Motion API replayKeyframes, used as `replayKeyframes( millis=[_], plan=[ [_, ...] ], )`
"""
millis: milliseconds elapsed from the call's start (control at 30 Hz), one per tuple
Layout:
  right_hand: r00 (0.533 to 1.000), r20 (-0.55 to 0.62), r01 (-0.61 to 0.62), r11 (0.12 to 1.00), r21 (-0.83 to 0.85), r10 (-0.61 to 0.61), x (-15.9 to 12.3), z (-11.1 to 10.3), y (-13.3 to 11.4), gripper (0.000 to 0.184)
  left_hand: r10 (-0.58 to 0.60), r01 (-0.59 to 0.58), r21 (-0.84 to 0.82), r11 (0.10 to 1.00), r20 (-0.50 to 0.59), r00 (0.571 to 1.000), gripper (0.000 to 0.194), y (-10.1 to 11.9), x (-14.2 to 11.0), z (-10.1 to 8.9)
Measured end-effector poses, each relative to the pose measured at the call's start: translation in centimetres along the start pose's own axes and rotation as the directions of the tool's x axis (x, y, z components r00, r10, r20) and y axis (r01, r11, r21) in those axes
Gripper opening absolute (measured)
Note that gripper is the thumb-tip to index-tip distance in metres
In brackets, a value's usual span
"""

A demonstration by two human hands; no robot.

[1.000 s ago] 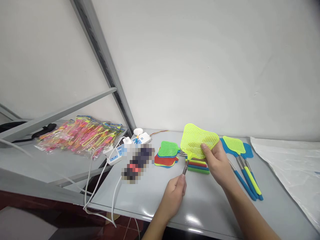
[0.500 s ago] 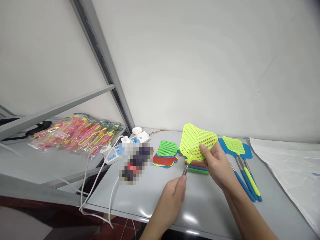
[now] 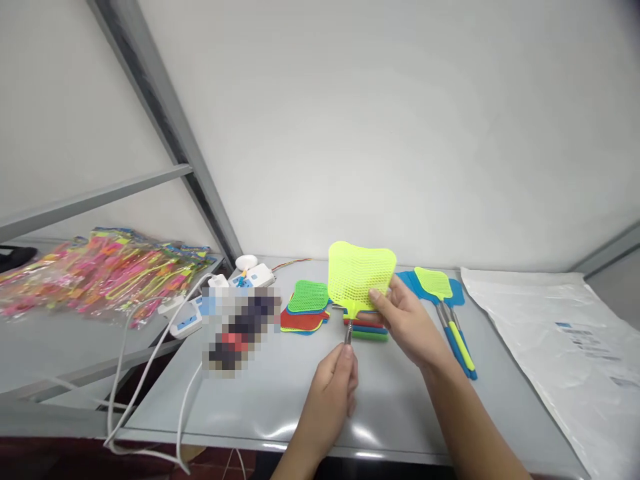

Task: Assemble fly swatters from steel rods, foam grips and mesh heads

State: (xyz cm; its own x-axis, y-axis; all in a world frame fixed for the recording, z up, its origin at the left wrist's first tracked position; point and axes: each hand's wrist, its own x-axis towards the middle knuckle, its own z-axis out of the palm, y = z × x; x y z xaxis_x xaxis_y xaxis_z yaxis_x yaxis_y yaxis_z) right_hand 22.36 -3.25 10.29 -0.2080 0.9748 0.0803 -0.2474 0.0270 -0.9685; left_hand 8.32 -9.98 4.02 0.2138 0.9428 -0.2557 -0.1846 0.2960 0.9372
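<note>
A yellow fly swatter [image 3: 357, 273] with a perforated head is held upright above the table, in front of me. My left hand [image 3: 334, 380] is closed around its lower shaft, and the handle is hidden inside the fist. My right hand [image 3: 405, 320] pinches the lower right edge of the head, thumb on the front face. Behind it lies a stack of swatters with green [image 3: 309, 296] and red [image 3: 300, 321] heads and coloured handles [image 3: 370, 335]. To the right rests a second group, a yellow swatter [image 3: 434, 283] on top of blue ones [image 3: 457, 293].
White power strips [image 3: 186, 320] with plugs and a looping white cable [image 3: 145, 373] are at the left. Bagged pink and yellow items [image 3: 125, 273] lie on the left shelf beyond a metal post [image 3: 165, 127]. A white plastic mailer [image 3: 540, 333] covers the right side.
My view has turned to the right, so everything sits further left and more of the mailer shows. The yellow swatter stands straighter, still in both hands.
</note>
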Motion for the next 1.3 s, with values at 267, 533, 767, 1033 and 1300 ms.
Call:
replayKeyframes(
  millis=[267, 533, 767, 1033, 1300],
  plan=[
    [0.979, -0.158, 0.050, 0.904, -0.425, -0.128, -5.5, -1.5, 3.9, 0.021, 0.101, -0.154, -0.409, 0.900, -0.149, 0.984, 0.032, 0.9, 3.3, 5.2],
    [0.952, -0.288, -0.060, 0.857, -0.512, -0.105, -7.7, -4.9, 5.5, 0.025, 0.006, 0.014, -0.428, 0.904, 0.046, 0.999, 0.042, 1.2, 6.1, 8.5],
    [0.925, -0.379, -0.130, 0.918, -0.375, -0.024, -7.5, -5.9, 5.9, 0.030, 0.140, -0.139, -0.470, 0.872, -0.033, 0.990, 0.034, 2.9, 8.4, 7.4],
    [0.966, -0.243, -0.111, 0.711, -0.694, -0.087, -8.3, -5.1, 5.5, 0.022, 0.027, -0.064, -0.635, 0.770, -0.067, 0.997, 0.024, 2.8, 9.8, 8.3],
    [0.957, -0.267, -0.089, 0.756, -0.649, -0.117, -8.9, -4.2, 5.5, 0.024, 0.173, -0.196, -0.319, 0.927, -0.099, 0.980, 0.037, 2.1, 9.0, 8.9]
  ],
)
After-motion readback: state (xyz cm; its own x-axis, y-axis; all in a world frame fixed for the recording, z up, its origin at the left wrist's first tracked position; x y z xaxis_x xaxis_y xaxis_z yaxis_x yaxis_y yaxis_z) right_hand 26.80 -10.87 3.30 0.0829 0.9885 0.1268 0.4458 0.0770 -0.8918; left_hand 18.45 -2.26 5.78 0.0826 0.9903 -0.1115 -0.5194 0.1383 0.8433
